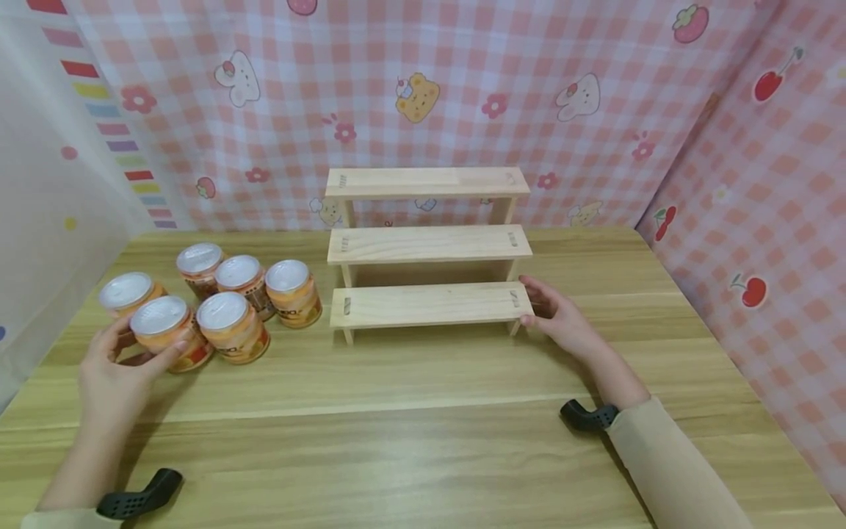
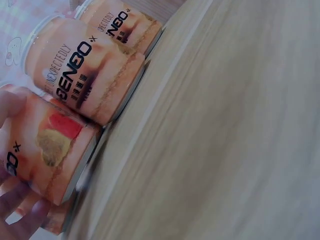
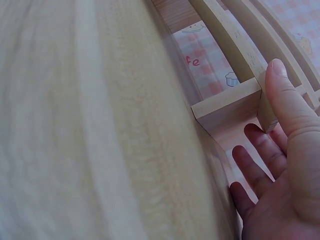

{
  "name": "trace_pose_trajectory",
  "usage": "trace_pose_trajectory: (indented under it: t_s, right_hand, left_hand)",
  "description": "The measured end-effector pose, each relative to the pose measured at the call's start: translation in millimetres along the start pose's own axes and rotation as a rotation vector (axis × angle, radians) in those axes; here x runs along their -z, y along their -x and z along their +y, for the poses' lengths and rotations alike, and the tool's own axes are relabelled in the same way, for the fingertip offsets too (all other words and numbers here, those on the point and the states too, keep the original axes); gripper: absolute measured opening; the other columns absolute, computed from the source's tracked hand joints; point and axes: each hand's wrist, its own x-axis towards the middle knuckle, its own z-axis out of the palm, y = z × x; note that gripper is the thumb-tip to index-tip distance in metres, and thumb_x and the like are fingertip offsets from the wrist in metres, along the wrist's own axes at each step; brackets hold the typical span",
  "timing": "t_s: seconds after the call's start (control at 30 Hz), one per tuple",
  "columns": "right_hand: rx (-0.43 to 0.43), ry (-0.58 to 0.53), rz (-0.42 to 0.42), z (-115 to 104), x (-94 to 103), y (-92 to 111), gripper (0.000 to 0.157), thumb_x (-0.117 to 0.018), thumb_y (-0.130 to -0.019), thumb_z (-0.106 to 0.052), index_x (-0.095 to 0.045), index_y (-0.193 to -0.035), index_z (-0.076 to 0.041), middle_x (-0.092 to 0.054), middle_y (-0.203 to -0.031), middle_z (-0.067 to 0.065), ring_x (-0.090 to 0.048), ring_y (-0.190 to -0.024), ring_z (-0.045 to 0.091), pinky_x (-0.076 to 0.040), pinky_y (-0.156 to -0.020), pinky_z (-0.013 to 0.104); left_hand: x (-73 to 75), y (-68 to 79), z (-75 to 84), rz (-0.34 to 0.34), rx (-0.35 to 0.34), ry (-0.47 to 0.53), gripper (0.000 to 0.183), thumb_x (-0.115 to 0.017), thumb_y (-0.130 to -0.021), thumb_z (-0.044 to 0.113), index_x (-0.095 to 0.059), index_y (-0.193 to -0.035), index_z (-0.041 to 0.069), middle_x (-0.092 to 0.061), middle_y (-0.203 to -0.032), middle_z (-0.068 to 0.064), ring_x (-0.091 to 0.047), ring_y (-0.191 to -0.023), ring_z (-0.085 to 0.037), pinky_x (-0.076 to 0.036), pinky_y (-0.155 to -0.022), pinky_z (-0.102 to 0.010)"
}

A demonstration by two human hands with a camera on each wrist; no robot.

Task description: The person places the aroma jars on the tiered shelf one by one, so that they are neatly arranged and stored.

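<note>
At the left, my left hand (image 1: 119,367) grips an orange-labelled can (image 1: 173,339) with a silvery top, thumb on its near side and fingers round its far left. The same can (image 2: 50,145) fills the left of the left wrist view. It stands upright close beside another can (image 1: 233,329). My right hand (image 1: 562,319) holds the right end of the lowest board (image 1: 429,305) of a three-tier wooden stand (image 1: 429,244), thumb at the front corner and index finger at the back corner. The right wrist view shows the thumb against the board's end (image 3: 265,107).
More matching cans cluster behind the gripped one, including a can (image 1: 294,294) left of the stand and a can (image 1: 132,290) at the far left. All stand on a wood-grain table (image 1: 410,441). Pink checked cloth (image 1: 423,44) hangs behind and at the right.
</note>
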Motion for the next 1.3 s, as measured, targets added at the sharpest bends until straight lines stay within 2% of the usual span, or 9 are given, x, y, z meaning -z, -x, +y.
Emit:
trace_pose_trajectory:
  t_s: [0.43, 0.67, 0.83, 0.97, 1.3]
  right_hand:
    - [0.001, -0.011, 0.005, 1.5, 0.1, 0.6, 0.072, -0.066, -0.088, -0.001, -0.028, -0.149, 0.0, -0.043, -0.139, 0.025, -0.041, -0.125, 0.038, -0.03, -0.105, 0.05]
    - [0.0, -0.031, 0.005, 0.8, -0.9, 0.7, 0.072, -0.066, -0.088, 0.001, -0.028, -0.149, 0.0, -0.042, -0.139, 0.026, -0.041, -0.125, 0.04, -0.029, -0.105, 0.052]
    - [-0.006, -0.026, 0.007, -0.9, -1.7, 0.9, 0.073, -0.067, -0.087, 0.0, -0.028, -0.149, -0.001, -0.043, -0.139, 0.025, -0.042, -0.124, 0.039, -0.031, -0.104, 0.052]
    - [-0.005, -0.028, 0.012, -1.1, -1.9, 1.3, 0.073, -0.067, -0.087, 0.0, -0.028, -0.149, -0.001, -0.043, -0.139, 0.026, -0.043, -0.124, 0.039, -0.031, -0.104, 0.051]
    - [0.022, -0.026, 0.027, 1.1, -2.6, 1.8, 0.071, -0.067, -0.087, 0.002, -0.029, -0.147, 0.001, -0.043, -0.138, 0.026, -0.042, -0.124, 0.039, -0.028, -0.106, 0.052]
  left_hand:
    - [11.3, -3.1, 22.5, 0.069, -0.057, 0.039, 0.063, -0.08, -0.07, -0.007, -0.06, -0.129, 0.005, -0.053, -0.109, 0.008, -0.051, -0.098, -0.004, -0.046, -0.069, -0.006]
    - [15.9, -6.1, 49.9, 0.115, -0.111, 0.078, 0.059, -0.078, -0.071, -0.009, -0.062, -0.126, 0.006, -0.055, -0.108, 0.007, -0.053, -0.096, -0.005, -0.046, -0.07, -0.006]
    - [13.5, -10.6, 72.4, 0.137, -0.164, 0.089, 0.058, -0.079, -0.07, -0.008, -0.063, -0.125, 0.006, -0.055, -0.11, 0.005, -0.053, -0.095, -0.007, -0.047, -0.069, -0.007]
    - [9.6, -14.0, 89.5, 0.126, -0.2, 0.083, 0.058, -0.08, -0.07, -0.006, -0.064, -0.124, 0.007, -0.056, -0.109, 0.004, -0.055, -0.096, -0.008, -0.047, -0.07, -0.007]
    - [-4.3, -15.4, 131.1, 0.033, -0.223, 0.114, 0.055, -0.081, -0.072, -0.002, -0.064, -0.124, 0.009, -0.058, -0.113, 0.0, -0.056, -0.102, -0.013, -0.047, -0.072, -0.011]
